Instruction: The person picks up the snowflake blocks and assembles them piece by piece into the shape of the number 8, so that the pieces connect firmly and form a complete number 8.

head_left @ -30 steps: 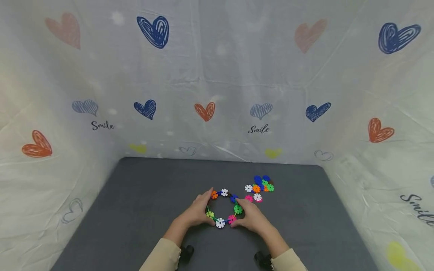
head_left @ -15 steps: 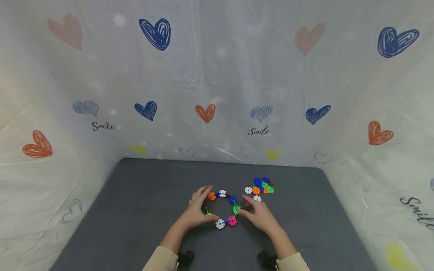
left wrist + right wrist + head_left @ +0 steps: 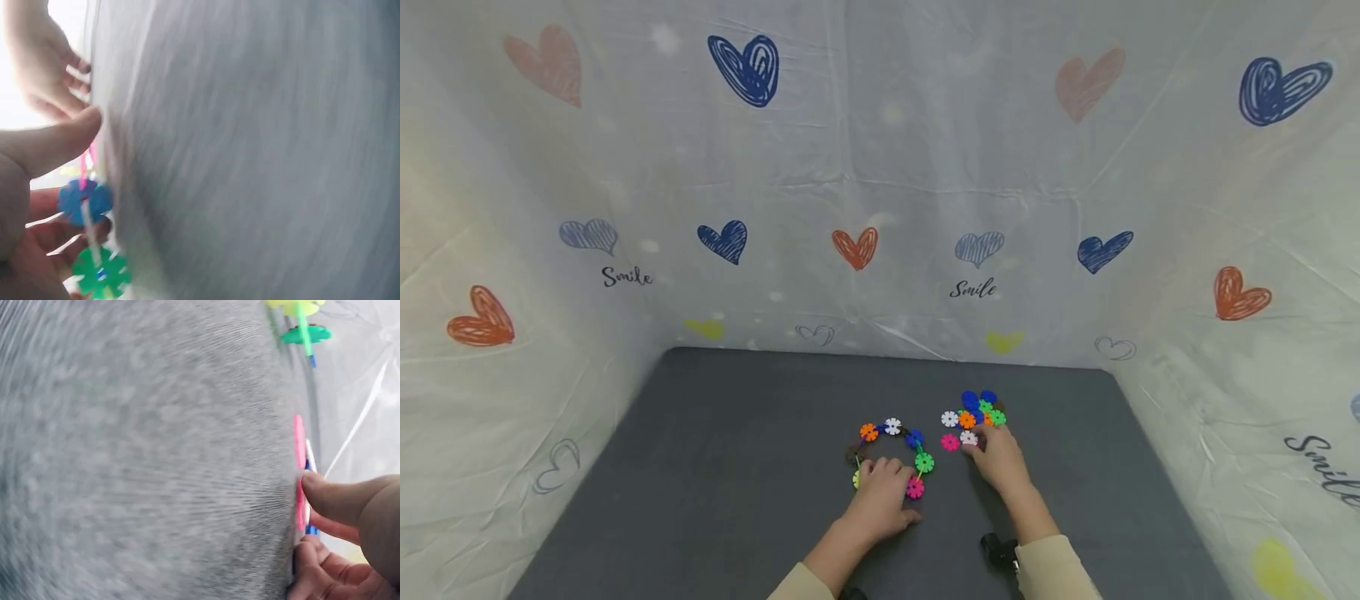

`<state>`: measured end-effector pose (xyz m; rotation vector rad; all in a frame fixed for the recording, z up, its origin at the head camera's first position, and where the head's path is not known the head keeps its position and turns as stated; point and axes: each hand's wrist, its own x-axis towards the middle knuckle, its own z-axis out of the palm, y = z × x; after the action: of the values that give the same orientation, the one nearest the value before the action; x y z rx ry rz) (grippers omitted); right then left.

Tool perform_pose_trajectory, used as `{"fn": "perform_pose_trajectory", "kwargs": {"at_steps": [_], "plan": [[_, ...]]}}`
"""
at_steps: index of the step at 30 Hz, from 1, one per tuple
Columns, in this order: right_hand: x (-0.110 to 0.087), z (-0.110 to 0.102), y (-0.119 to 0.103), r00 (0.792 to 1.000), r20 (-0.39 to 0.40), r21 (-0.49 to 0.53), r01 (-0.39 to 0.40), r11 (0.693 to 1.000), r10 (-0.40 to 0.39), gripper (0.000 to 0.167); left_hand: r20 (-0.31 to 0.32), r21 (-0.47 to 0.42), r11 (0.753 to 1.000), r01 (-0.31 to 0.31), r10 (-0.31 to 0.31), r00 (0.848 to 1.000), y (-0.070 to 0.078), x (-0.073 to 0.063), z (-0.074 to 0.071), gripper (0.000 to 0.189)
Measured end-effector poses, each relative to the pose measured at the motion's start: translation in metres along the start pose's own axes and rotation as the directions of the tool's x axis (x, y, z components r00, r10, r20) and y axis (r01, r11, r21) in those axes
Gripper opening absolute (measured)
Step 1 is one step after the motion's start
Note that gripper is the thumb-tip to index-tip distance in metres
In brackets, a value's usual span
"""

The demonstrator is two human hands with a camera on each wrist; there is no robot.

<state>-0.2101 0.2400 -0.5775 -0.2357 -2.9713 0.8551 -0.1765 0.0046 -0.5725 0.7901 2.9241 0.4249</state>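
A ring of interlocking snowflake discs lies on the dark table, with orange (image 3: 868,432), green (image 3: 924,462) and pink (image 3: 915,487) discs showing. Over its near side rests my left hand (image 3: 883,502), fingers loosely bent on the ring and thumb held out; it hides the lower discs. In the left wrist view, a blue disc (image 3: 85,201) and a green disc (image 3: 103,274) lie against the fingers. My right hand (image 3: 1002,461) pinches a white snowflake disc (image 3: 967,437) between thumb and forefinger. A loose pink disc (image 3: 950,442) lies just left of it.
Beyond my right hand lies a small pile of loose discs, including blue (image 3: 970,400), orange (image 3: 967,420) and green (image 3: 997,417) ones. A white cloth (image 3: 910,167) printed with hearts rises behind the table (image 3: 737,433) and along both sides.
My left hand has let go of the ring's left side and moved right over its near side. My right hand has left the ring for the loose discs and taken hold of a white one.
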Motion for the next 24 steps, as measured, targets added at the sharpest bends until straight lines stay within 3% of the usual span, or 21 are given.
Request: {"fn": "perform_pose_trajectory", "kwargs": {"at_steps": [5, 11, 15, 24], "plan": [[0.001, 0.002, 0.002, 0.998, -0.024, 0.075, -0.060, 0.995, 0.062, 0.028, -0.045, -0.043, 0.999, 0.025, -0.027, 0.999, 0.002, 0.002, 0.008, 0.042], [-0.004, -0.004, 0.007, 0.995, -0.041, 0.104, -0.089, 0.991, 0.094, 0.028, -0.062, -0.124, 0.992, 0.022, -0.030, 0.998, -0.004, 0.002, 0.003, 0.055], [-0.006, -0.009, 0.009, 0.992, -0.052, 0.079, -0.109, 0.991, 0.113, 0.030, -0.083, -0.162, 0.987, 0.003, -0.016, 0.996, -0.010, 0.002, -0.001, 0.046], [-0.009, -0.017, 0.010, 0.982, -0.019, 0.076, -0.184, 0.980, 0.186, 0.023, -0.107, -0.066, 0.997, -0.033, 0.026, 0.994, -0.019, 0.001, -0.004, 0.033]]}}
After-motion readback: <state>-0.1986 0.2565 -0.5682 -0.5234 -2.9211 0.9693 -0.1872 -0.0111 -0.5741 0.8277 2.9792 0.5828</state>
